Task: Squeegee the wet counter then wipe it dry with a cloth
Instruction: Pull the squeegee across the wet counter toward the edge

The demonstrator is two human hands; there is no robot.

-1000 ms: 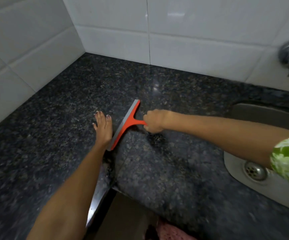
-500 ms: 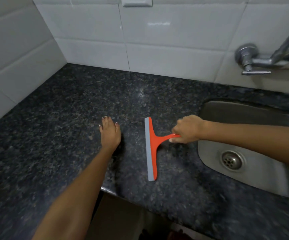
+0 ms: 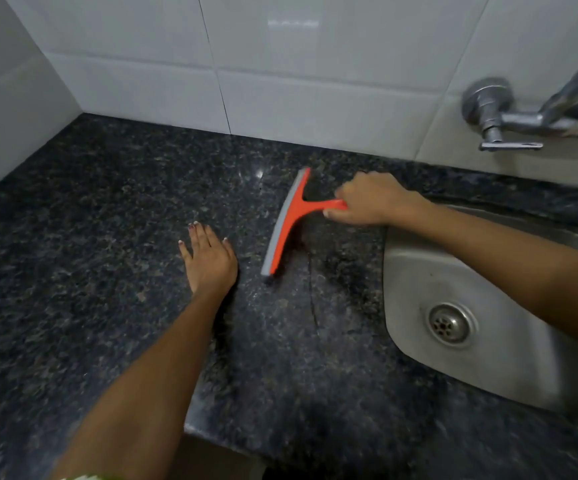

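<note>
An orange squeegee (image 3: 289, 220) with a grey rubber blade lies blade-down on the dark speckled granite counter (image 3: 107, 237), just left of the sink. My right hand (image 3: 370, 199) is closed around its orange handle, reaching in from the right across the sink. My left hand (image 3: 209, 258) rests flat on the counter, fingers spread, a short way left of the blade's near end. No cloth is in view.
A steel sink (image 3: 471, 306) with a round drain (image 3: 450, 323) is set into the counter at the right. A metal tap (image 3: 509, 119) sticks out of the white tiled wall (image 3: 280, 64) above it. The counter's front edge runs along the bottom.
The squeegee has moved right toward the sink and farther back, and its blade has tilted. My left hand has stayed flat on the counter. The camera view has shifted.
</note>
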